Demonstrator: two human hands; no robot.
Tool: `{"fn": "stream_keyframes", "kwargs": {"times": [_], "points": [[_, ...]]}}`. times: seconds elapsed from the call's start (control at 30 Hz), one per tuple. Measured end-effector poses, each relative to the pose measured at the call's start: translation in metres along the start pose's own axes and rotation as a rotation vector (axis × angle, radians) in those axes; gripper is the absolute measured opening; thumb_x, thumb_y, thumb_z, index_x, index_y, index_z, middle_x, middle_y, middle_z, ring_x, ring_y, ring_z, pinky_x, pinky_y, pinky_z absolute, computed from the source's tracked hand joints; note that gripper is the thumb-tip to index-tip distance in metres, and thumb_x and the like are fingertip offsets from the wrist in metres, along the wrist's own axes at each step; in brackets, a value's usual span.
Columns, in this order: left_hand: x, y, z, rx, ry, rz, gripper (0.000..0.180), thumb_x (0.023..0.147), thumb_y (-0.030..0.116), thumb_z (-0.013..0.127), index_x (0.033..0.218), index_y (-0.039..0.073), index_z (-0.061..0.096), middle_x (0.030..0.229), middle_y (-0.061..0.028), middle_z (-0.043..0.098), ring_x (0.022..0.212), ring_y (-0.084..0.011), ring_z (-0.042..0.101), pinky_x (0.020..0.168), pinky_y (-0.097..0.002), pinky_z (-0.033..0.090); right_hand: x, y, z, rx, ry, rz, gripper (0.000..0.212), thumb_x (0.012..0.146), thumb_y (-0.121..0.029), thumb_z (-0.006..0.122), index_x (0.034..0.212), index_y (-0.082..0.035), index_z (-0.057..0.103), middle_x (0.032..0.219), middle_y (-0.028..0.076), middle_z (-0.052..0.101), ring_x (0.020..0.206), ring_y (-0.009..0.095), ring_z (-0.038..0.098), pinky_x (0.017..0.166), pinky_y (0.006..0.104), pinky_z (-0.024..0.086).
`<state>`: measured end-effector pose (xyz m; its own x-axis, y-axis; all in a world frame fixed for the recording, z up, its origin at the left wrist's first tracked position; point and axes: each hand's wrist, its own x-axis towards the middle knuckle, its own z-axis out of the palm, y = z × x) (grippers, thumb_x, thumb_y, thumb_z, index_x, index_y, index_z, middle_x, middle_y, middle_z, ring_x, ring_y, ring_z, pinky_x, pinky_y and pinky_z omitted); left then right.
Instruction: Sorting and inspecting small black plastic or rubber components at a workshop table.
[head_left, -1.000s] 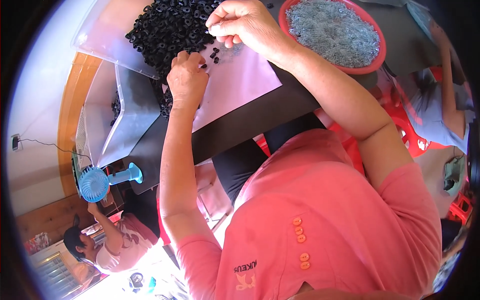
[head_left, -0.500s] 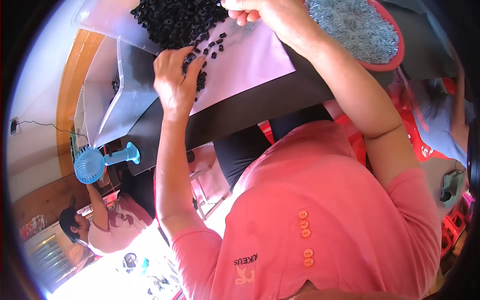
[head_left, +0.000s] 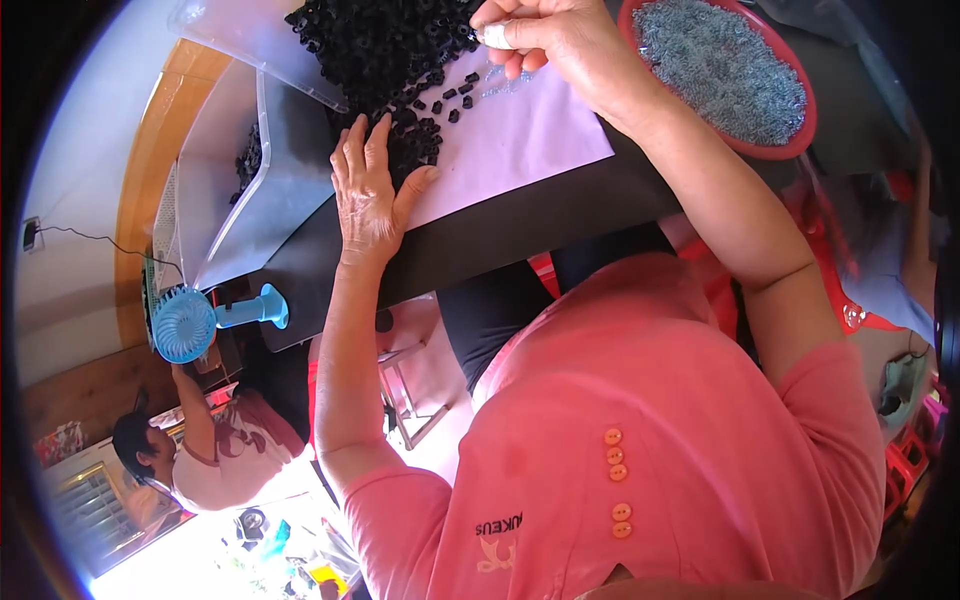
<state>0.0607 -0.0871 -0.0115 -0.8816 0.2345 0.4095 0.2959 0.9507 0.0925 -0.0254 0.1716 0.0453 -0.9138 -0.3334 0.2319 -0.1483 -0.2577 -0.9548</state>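
At the far left a blue handheld fan (head_left: 188, 322) stood on the edge of the dark table (head_left: 500, 235), near a clear plastic bin (head_left: 250, 190) holding a few black parts. Right of that, the left hand (head_left: 372, 195) lay flat and open on the pale purple sheet (head_left: 520, 145), fingers spread, its fingertips touching the near edge of the heap of small black ring-shaped parts (head_left: 385, 50); it gripped nothing. Further right, the right hand (head_left: 545, 40) was curled at the far edge of the sheet, thumb and fingers pinched on a small pale piece whose kind could not be told, with a few loose black parts and small grey bits lying just beside it. At the far right sat a red bowl (head_left: 810, 110) full of small grey metal pieces (head_left: 715, 65).

To do the step well, the flat hand would probably best draw only a few black parts clear of the heap, so the pinching hand could pick one cleanly without scattering the rest.

Against half a second earlier, the left hand had flattened and moved nearer along the sheet, and the right hand had shifted from over the heap toward its right edge
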Motion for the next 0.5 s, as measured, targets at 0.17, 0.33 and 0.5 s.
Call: {"fn": "stream_keyframes", "kwargs": {"times": [0.17, 0.33, 0.5], "points": [[0.020, -0.010, 0.008, 0.055, 0.043, 0.052, 0.076, 0.083, 0.053, 0.064, 0.137, 0.005, 0.045, 0.140, -0.0226, 0.040, 0.129, -0.0417, 0.036, 0.107, -0.0513, 0.029, 0.005, 0.005, 0.000, 0.008, -0.002, 0.036, 0.004, 0.083, -0.004, 0.064, 0.086, -0.001, 0.064, 0.068, 0.004, 0.063, 0.056, 0.010, 0.058, 0.052, 0.0225, 0.043], [0.037, -0.023, 0.012, -0.052, 0.174, 0.056, 0.058, 0.083, 0.046, 0.068, 0.121, 0.003, 0.058, 0.129, -0.0196, 0.051, 0.119, -0.0385, 0.044, 0.101, -0.0472, 0.036, 0.006, 0.007, 0.000, 0.019, -0.003, 0.012, 0.003, 0.083, -0.004, 0.063, 0.085, -0.001, 0.064, 0.070, 0.003, 0.062, 0.057, 0.010, 0.058, 0.052, 0.0224, 0.042], [0.050, -0.018, 0.013, -0.158, 0.245, 0.112, 0.033, 0.077, 0.029, 0.075, 0.099, 0.005, 0.067, 0.116, -0.0138, 0.058, 0.111, -0.0350, 0.048, 0.095, -0.0438, 0.041, 0.007, 0.006, -0.001, 0.016, 0.000, 0.061, 0.005, 0.083, -0.005, 0.065, 0.088, -0.001, 0.064, 0.072, 0.003, 0.062, 0.058, 0.011, 0.058, 0.053, 0.0235, 0.043]]}}
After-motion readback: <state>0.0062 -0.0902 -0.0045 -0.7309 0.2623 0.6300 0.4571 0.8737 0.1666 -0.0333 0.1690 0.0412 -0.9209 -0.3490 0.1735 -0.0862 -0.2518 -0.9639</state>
